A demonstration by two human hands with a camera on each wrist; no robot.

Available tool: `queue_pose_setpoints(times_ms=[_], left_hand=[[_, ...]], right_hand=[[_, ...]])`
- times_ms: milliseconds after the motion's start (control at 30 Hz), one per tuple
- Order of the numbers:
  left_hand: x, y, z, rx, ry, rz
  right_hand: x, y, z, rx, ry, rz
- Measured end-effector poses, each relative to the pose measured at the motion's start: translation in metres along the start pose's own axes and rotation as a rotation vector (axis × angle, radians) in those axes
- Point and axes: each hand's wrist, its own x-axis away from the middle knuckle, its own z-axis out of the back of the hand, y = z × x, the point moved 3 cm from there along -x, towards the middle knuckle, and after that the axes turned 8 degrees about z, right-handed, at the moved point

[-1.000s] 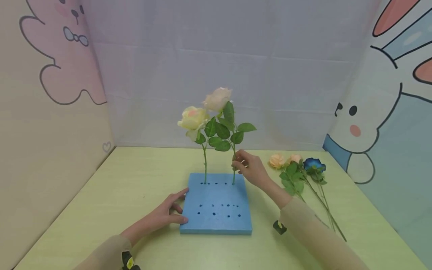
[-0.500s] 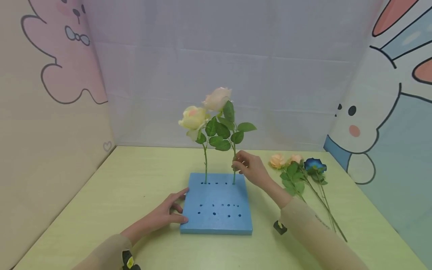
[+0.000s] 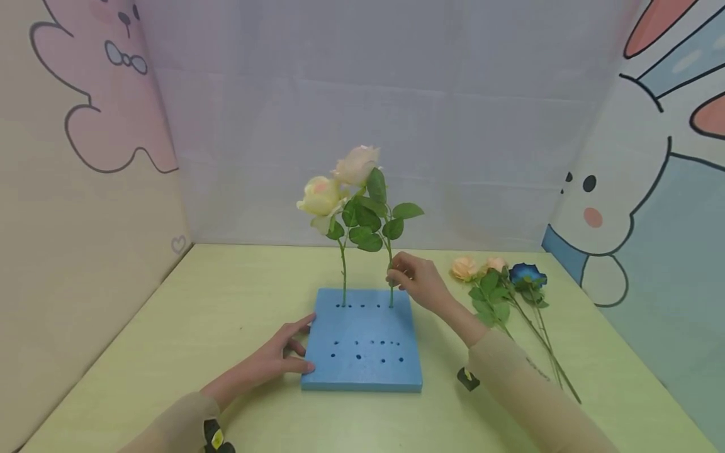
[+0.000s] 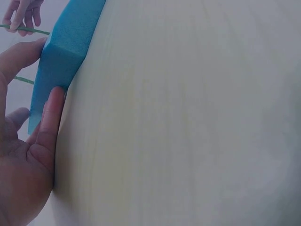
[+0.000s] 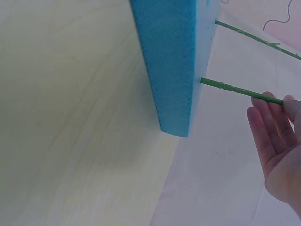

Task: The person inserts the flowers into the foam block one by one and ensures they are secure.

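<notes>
With thumb and fingertips, my right hand (image 3: 421, 282) pinches the green stem of a pale pink rose (image 3: 357, 166), whose foot stands in a hole at the back right of a blue foam block (image 3: 362, 377). The right wrist view shows the stem (image 5: 225, 87) meeting the foam. My left hand (image 3: 283, 352) touches the block's left side, thumb near the front corner and fingers spread along the edge; the left wrist view shows a fingertip low against the blue foam (image 4: 70, 52). A cream-yellow rose (image 3: 320, 196) stands upright in a back-left hole of the same block.
Right of the block, two peach roses (image 3: 464, 268) and a blue rose (image 3: 527, 274) lie on the pale yellow table (image 3: 255, 289), stems pointing toward the front. Rows of holes dot the block's top. A white cloth backdrop (image 3: 362, 94) and printed side walls enclose the table.
The pale pink rose's bloom and leaves have leaned slightly left, nearer the yellow rose, while its stem stays in the hole. Both hands keep about the same place.
</notes>
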Motion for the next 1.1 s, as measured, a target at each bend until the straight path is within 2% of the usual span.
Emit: queue_pose_setpoints(times_ms=[633, 1100], left_hand=[[0.0031, 0.003, 0.0027, 0.041, -0.029, 0.022], [0.0016, 0.0001, 0.0022, 0.042, -0.018, 0.015]], right_hand=[[-0.0035, 0.002, -0.0001, -0.002, -0.028, -0.016], [-0.0012, 0.0047, 0.0021, -0.04, 0.011, -0.006]])
